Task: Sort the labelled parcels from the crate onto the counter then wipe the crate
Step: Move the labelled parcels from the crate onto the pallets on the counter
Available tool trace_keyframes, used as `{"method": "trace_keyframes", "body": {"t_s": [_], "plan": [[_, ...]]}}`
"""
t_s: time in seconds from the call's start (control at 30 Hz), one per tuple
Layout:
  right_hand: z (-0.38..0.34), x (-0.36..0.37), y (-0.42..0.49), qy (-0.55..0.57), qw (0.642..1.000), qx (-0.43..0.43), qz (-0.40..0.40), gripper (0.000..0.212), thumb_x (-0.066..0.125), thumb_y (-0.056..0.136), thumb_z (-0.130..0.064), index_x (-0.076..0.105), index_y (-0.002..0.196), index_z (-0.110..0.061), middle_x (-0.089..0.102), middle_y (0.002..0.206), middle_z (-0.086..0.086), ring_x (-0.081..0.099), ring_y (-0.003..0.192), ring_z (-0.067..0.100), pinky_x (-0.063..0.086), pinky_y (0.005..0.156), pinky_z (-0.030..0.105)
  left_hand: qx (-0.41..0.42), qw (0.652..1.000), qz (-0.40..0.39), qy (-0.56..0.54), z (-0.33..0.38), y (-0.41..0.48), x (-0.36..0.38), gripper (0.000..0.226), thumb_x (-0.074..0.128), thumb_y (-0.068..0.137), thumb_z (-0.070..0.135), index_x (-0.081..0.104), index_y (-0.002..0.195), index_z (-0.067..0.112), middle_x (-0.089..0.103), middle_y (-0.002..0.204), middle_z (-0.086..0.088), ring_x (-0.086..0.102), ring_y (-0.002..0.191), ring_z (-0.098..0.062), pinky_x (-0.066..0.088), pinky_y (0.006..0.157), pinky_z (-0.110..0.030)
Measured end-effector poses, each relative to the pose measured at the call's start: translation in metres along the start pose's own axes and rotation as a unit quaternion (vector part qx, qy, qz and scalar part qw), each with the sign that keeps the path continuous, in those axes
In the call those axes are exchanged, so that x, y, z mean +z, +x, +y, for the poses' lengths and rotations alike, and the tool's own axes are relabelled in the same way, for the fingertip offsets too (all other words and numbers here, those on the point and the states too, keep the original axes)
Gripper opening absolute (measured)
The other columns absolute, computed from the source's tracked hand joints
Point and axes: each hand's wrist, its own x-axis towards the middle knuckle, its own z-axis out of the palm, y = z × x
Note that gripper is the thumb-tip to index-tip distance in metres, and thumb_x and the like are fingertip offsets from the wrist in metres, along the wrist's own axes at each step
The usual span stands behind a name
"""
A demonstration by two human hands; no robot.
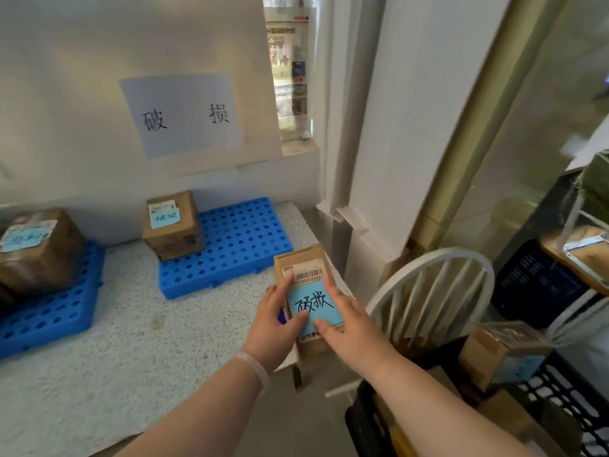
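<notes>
You have the brown parcel [301, 258] clasped in both hands, left hand [275, 319] on its left edge and right hand [349, 324] on its right, thumbs on the label [313, 305], just beside the near right corner of the blue mat [237, 245].

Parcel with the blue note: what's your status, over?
Left hand and right hand both grip parcel. Parcel at counter edge, short of pallet. One box on pallet, left end; right part free.
</notes>
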Motion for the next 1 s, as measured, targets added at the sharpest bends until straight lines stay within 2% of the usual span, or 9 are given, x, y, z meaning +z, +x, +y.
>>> {"method": "trace_keyframes", "body": {"t_s": [0.07,0.2,0.23,0.3,0.4,0.47,0.6,0.73,1.0], "plan": [[-0.02,0.019,0.023,-0.005,1.0,-0.006,-0.014,0.072,0.053,0.096,-0.048,0.006,0.152,-0.052,0.032,0.145,-0.006,0.042,0.124,0.008,0.045,0.104,0.033,0.011,0.998,0.026,0.052,-0.007,0.014,-0.032,0.056,0.061,0.094,0.01,0.038,0.13,0.047,0.04,0.141,0.005,0.046,0.125,-0.008,0.044,0.091,-0.008],[-0.058,0.063,0.072,-0.011,0.999,-0.016,-0.039,0.069,0.054,0.096,-0.047,0.014,0.151,-0.051,0.034,0.143,-0.008,0.04,0.118,0.005,0.041,0.102,0.028,-0.01,0.995,0.047,0.086,-0.023,0.043,-0.096,0.059,0.059,0.096,0.02,0.033,0.123,0.066,0.024,0.156,0.001,0.025,0.145,-0.018,0.035,0.115,-0.043],[-0.066,0.075,0.083,-0.003,0.999,-0.016,-0.042,0.068,0.054,0.096,-0.046,0.015,0.151,-0.051,0.034,0.143,-0.009,0.04,0.117,0.004,0.04,0.1,0.026,-0.009,0.994,0.05,0.094,-0.026,0.049,-0.11,0.059,0.059,0.096,0.021,0.033,0.123,0.067,0.017,0.159,0.001,0.019,0.148,-0.018,0.029,0.118,-0.043],[-0.079,0.097,0.102,0.013,0.999,-0.02,-0.043,0.067,0.054,0.097,-0.045,0.016,0.151,-0.051,0.033,0.142,-0.008,0.041,0.116,0.004,0.039,0.096,0.022,0.001,0.993,0.055,0.106,-0.032,0.06,-0.137,0.05,0.057,0.098,0.02,0.038,0.122,0.06,0.013,0.16,0.0,0.012,0.149,-0.016,0.02,0.115,-0.027],[-0.095,0.125,0.126,0.026,0.999,-0.021,-0.039,0.067,0.056,0.096,-0.044,0.017,0.151,-0.051,0.033,0.141,-0.007,0.045,0.113,0.003,0.043,0.098,0.023,0.0,0.991,0.059,0.12,-0.041,0.075,-0.17,0.036,0.054,0.099,0.019,0.049,0.12,0.048,0.015,0.159,-0.001,0.016,0.146,-0.015,0.025,0.102,-0.016],[-0.103,0.139,0.138,0.024,0.999,-0.016,-0.035,0.067,0.056,0.096,-0.045,0.016,0.15,-0.053,0.033,0.14,-0.006,0.047,0.115,0.006,0.046,0.101,0.031,-0.008,0.99,0.049,0.135,-0.048,0.085,-0.187,0.033,0.053,0.099,0.019,0.054,0.124,0.04,0.02,0.158,-0.001,0.02,0.145,-0.014,0.024,0.101,-0.014],[-0.108,0.152,0.158,0.016,0.999,0.01,-0.032,0.068,0.056,0.095,-0.047,0.016,0.151,-0.052,0.031,0.138,-0.006,0.044,0.12,0.01,0.044,0.101,0.031,-0.02,0.987,0.014,0.16,-0.058,0.107,-0.208,0.048,0.054,0.099,0.027,0.04,0.145,0.03,0.02,0.159,0.003,0.019,0.146,-0.012,0.018,0.118,-0.027],[-0.106,0.154,0.186,0.003,0.999,0.026,-0.022,0.069,0.059,0.094,-0.046,0.019,0.15,-0.05,0.034,0.139,-0.006,0.042,0.116,0.007,0.041,0.09,0.024,-0.032,0.986,-0.027,0.16,-0.067,0.132,-0.217,0.068,0.06,0.095,0.03,0.023,0.153,0.028,0.018,0.16,0.003,0.018,0.147,-0.013,0.023,0.12,-0.041],[-0.101,0.159,0.252,0.026,0.998,0.051,-0.033,0.07,0.06,0.096,-0.035,0.02,0.153,-0.044,0.034,0.13,-0.006,0.041,0.112,0.006,0.039,0.089,0.022,-0.061,0.974,-0.108,0.19,-0.081,0.192,-0.227,0.111,0.077,0.078,0.044,-0.001,0.156,0.031,-0.011,0.162,0.01,-0.003,0.148,-0.007,0.009,0.116,-0.025]]}}
